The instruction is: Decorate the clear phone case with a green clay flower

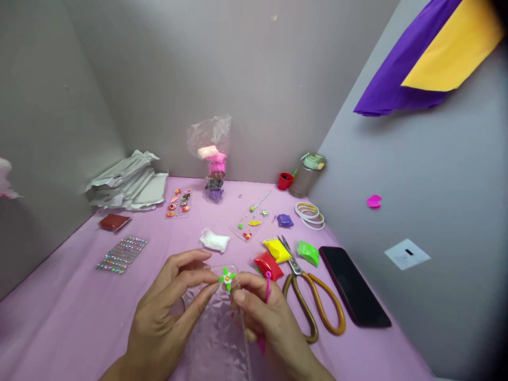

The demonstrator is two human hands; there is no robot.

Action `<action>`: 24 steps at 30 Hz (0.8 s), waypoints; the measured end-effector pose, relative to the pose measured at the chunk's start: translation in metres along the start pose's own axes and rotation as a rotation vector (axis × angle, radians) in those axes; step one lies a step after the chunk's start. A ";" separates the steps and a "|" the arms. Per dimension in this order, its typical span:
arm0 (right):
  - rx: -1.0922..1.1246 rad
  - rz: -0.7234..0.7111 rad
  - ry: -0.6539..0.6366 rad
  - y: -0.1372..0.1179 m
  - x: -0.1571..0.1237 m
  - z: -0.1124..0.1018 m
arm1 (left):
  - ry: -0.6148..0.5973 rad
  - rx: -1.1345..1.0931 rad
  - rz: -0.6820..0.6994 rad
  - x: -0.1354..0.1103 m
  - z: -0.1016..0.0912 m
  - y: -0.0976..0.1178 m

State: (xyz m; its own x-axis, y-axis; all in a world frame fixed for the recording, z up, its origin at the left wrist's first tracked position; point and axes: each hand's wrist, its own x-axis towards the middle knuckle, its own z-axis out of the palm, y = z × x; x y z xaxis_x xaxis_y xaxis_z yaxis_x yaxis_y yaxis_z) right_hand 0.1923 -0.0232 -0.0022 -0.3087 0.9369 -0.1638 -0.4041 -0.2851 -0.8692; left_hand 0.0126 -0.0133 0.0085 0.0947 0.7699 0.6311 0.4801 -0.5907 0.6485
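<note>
Two hands nearly meet over the upper end of a clear faceted case [218, 333]: the left hand [164, 312] pinches a green-petalled flower [227, 279] between thumb and forefinger, while the right hand [272, 320] has its fingertips at the flower's other side and a pink tool [268, 284] lodged among its fingers. Whether the flower touches the case, I cannot tell. Such a small, soft-looking piece probably wants a light grip on the petal tips, sparing the orange-dotted middle. The pink tool is best angled clear of the petals. Scissors [296, 269] lie just beside the right hand on the table [59, 323], so careful wrist movement would help.
</note>
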 end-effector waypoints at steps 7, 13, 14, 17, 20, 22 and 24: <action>0.002 0.007 -0.010 0.000 0.000 0.000 | 0.002 0.029 0.006 0.000 0.001 0.002; -0.015 0.022 -0.002 0.000 0.000 0.001 | -0.015 0.044 0.000 -0.003 0.001 0.000; -0.016 0.025 0.000 0.000 0.000 0.001 | -0.021 0.043 -0.003 -0.003 0.000 0.000; -0.018 0.029 -0.001 0.000 0.000 0.002 | -0.031 0.031 -0.017 -0.003 -0.001 0.001; -0.010 0.031 0.002 -0.001 0.000 0.003 | -0.032 0.025 -0.015 -0.003 -0.001 0.002; 0.000 0.033 0.005 0.000 0.000 0.003 | -0.033 0.028 -0.010 -0.003 -0.001 0.002; 0.017 0.035 0.001 0.000 -0.001 0.004 | -0.039 0.026 -0.006 -0.004 -0.001 0.002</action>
State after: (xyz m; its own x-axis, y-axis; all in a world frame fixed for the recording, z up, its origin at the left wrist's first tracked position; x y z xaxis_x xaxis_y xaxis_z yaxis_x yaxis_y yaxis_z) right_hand 0.1891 -0.0246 0.0001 -0.3219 0.9266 -0.1946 -0.4072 -0.3211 -0.8551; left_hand 0.0121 -0.0177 0.0082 0.1259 0.7825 0.6098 0.5030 -0.5802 0.6406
